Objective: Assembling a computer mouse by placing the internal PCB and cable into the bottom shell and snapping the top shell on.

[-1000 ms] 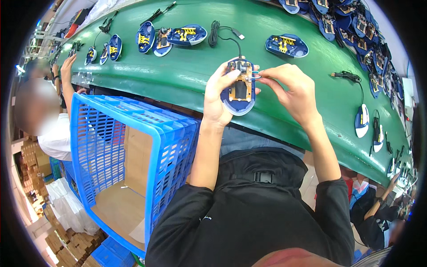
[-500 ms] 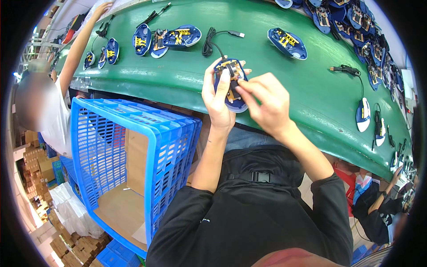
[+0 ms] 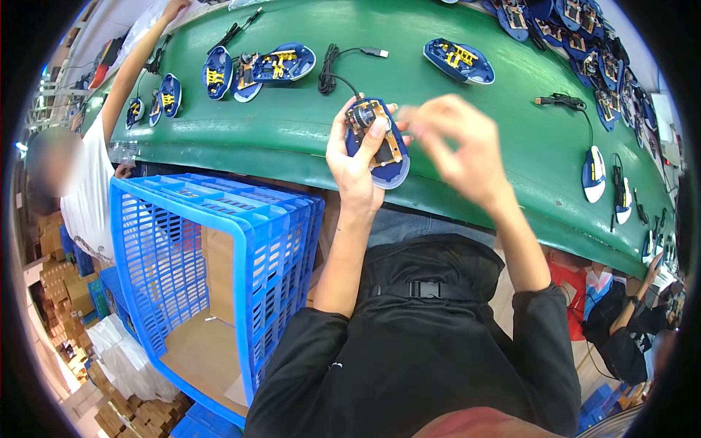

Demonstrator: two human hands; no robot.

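My left hand [image 3: 354,168] holds a blue computer mouse base [image 3: 393,174], its thumb lying across the open inside. A brown circuit board [image 3: 390,151] and a dark scroll wheel [image 3: 363,114] show within the base. From its far end a black USB cable [image 3: 328,79] runs onto the green belt, bundled, with its plug pointing right. Just right of the base hovers my right hand [image 3: 467,150], apart from it. Motion smears its fingers, so whether anything is between them cannot be made out.
Blue mouse top shells with yellow inner parts [image 3: 283,64] [image 3: 460,61] lie along the green belt [image 3: 394,29]. Many mouse bases are heaped at the far right [image 3: 606,73]. A blue crate [image 3: 244,241] stands at my left. Another person's arm [image 3: 135,80] reaches over the belt's left end.
My right hand has drawn away from the mouse base, to the right. The base stays in my left hand, its board now less covered. Belt items appear slightly farther left.
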